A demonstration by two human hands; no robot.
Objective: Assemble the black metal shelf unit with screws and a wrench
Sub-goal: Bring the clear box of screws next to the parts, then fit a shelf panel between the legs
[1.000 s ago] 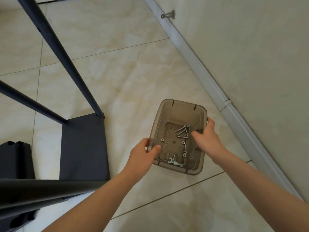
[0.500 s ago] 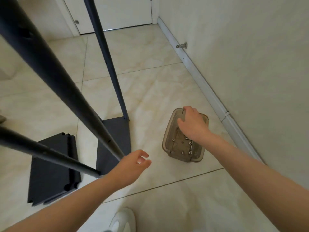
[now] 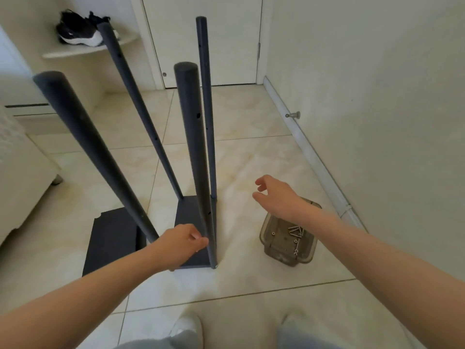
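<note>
A loose black panel (image 3: 110, 238) is lying on the tiled floor. Beside it, the black shelf unit (image 3: 188, 215) is standing, four poles rising. The left hand (image 3: 181, 244) is grasping the nearest pole (image 3: 193, 147) low down. The right hand (image 3: 279, 197) is hovering, fingers loosely spread and holding nothing, above a smoky tray (image 3: 263, 229) of screws (image 3: 294, 230) near the wall.

Four black poles (image 3: 193, 147), two black panels (image 3: 110, 238), one plastic tray (image 3: 264, 229) holding several screws (image 3: 293, 230), two hands (image 3: 181, 245).
</note>
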